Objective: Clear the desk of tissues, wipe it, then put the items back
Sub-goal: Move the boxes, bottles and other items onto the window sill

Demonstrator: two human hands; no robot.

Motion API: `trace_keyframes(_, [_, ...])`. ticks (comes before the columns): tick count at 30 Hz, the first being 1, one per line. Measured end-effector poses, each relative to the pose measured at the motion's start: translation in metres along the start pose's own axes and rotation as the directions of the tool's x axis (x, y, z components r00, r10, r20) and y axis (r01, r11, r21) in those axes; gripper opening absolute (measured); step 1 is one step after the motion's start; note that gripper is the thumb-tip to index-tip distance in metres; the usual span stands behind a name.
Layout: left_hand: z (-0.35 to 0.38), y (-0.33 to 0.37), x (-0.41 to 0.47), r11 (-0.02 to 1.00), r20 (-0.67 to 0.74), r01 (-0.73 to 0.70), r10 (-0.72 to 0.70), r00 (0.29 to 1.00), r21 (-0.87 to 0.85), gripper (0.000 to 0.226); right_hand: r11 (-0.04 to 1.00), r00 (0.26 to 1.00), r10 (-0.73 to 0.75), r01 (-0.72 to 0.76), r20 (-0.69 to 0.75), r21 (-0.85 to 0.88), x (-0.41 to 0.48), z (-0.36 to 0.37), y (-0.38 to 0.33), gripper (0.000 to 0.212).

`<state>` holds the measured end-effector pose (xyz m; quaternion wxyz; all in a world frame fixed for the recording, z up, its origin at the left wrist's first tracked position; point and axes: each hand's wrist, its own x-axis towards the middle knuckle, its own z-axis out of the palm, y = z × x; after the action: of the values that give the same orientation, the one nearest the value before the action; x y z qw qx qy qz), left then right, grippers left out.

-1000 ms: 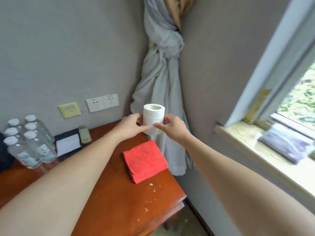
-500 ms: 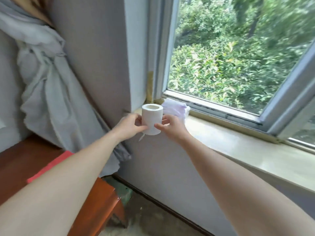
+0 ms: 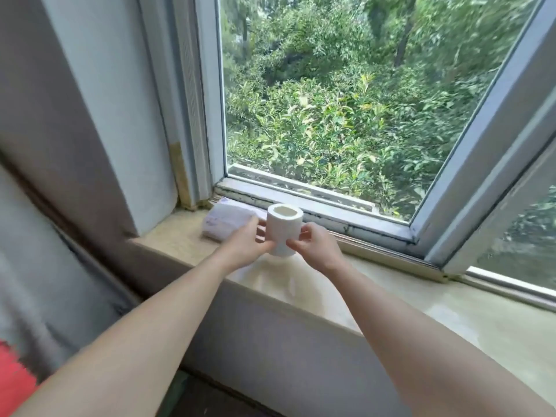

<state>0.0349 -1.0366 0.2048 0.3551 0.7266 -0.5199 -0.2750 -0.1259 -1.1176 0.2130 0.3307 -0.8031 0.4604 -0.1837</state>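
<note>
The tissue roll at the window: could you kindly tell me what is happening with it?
A person pinches the roll upright between the left grip and the right grip, low over the sill. A tissue pack lies on the sill just left of it, by the window frame. Whether the roll touches the sill yet cannot be told. A red cloth shows at the bottom left corner.

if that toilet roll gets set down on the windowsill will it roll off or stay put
Held upright, core hole up, the toilet roll would probably stay put on its flat end on the windowsill; on its side it could roll. The left hand and right hand hold it by fingers alone, so it is likely light.
</note>
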Motion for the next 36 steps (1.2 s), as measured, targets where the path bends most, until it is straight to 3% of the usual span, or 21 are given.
trace_keyframes(15, [0.008, 0.01, 0.016, 0.993, 0.05, 0.108, -0.111, 0.993, 0.045, 0.051, 0.999, 0.999, 0.001, 0.002, 0.052, -0.054, 0.023, 0.008, 0.008, 0.023])
trace_keyframes(20, [-0.004, 0.009, 0.002, 0.992, 0.067, 0.1, -0.105, 0.992, 0.082, 0.064, 0.991, 0.997, 0.073, -0.069, 0.033, -0.113, 0.011, 0.006, 0.0, 0.03])
trace_keyframes(25, [-0.025, 0.006, -0.032, 0.986, 0.064, 0.066, -0.077, 0.995, 0.151, 0.063, 0.98, 0.985, 0.154, -0.143, 0.071, -0.139, -0.013, 0.011, -0.018, 0.027])
trace_keyframes(36, [-0.122, -0.06, -0.178, 0.908, -0.036, 0.133, -0.129, 0.991, 0.397, 0.059, 0.985, 0.959, -0.078, 0.117, 0.272, -0.129, -0.091, 0.106, -0.128, 0.019])
